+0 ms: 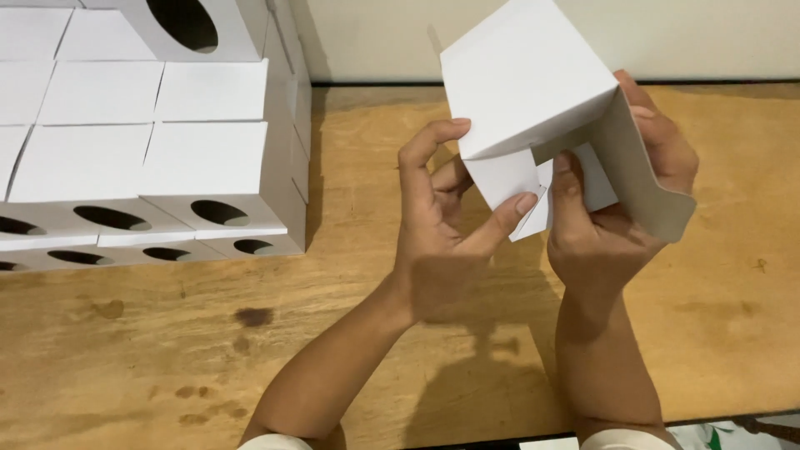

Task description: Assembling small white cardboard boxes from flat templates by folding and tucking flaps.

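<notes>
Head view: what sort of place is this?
Probably a small packing or box-assembly workbench. A stack of finished white boxes with oval cut-outs stands on a stained wooden table, and both hands hold a half-folded white carton.

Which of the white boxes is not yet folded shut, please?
The white box held up in both hands: its bottom flaps hang open, while the stacked boxes at left sit closed on the wooden table.
</notes>
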